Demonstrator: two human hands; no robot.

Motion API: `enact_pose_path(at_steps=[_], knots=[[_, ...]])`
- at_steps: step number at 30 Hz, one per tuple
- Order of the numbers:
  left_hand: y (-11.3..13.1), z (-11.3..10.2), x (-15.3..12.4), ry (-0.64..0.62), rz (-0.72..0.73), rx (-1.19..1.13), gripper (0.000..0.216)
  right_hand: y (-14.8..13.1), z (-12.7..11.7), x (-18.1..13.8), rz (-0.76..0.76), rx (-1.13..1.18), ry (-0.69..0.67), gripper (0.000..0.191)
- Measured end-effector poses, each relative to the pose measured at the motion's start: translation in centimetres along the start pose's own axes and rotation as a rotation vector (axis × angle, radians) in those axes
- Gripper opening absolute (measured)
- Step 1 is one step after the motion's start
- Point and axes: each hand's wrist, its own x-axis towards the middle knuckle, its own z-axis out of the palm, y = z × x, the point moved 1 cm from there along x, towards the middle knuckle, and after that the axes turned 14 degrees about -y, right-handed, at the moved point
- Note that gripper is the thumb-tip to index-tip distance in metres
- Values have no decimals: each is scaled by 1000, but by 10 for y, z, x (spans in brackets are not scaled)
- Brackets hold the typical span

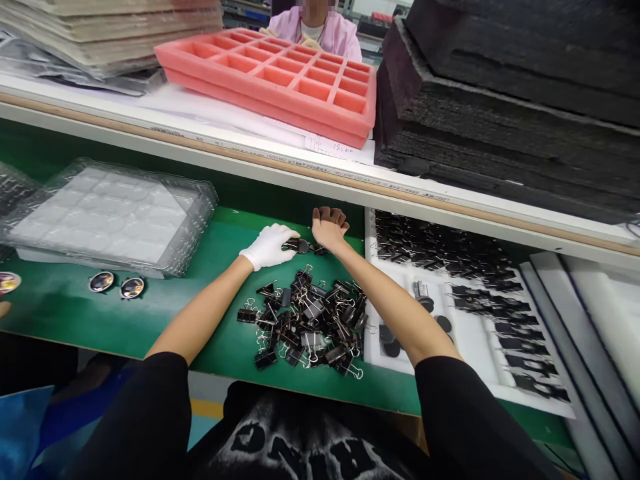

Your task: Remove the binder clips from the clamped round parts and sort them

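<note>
My left hand (pixel 273 247), in a white glove, closes its thumb and fingers on a black binder clip (pixel 291 245). A round black piece (pixel 303 247) sits right beside that clip. Just to the right is my bare right hand (pixel 330 228), bent up at the wrist. Its fingers are loosely curled and a little apart, with nothing visible in them. More dark clip parts (pixel 319 249) lie below its palm. A heap of black binder clips (pixel 305 320) with silver wire handles covers the green table (pixel 215 320) between my forearms.
Rows of black clipped parts (pixel 440 247) fill a white foam tray (pixel 465 353) on the right. Clear plastic trays (pixel 100 213) and two oval pieces (pixel 132 288) lie left. A shelf holds a pink foam tray (pixel 280 83) and black foam (pixel 500 100). A person (pixel 345 33) is opposite.
</note>
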Motion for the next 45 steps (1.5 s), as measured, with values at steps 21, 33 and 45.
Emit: enact_pose_path(at_steps=[21,33,45], knots=[[19,8,19,-26,19,-9,51,40,16,10,-11,189,28,51],[13,0,17,166,-146,-553,30,40,-28,-26,-534,319,-483,47],[4,0,9,181,97,-603,70,56,-59,-98,-327,293,-203,27]])
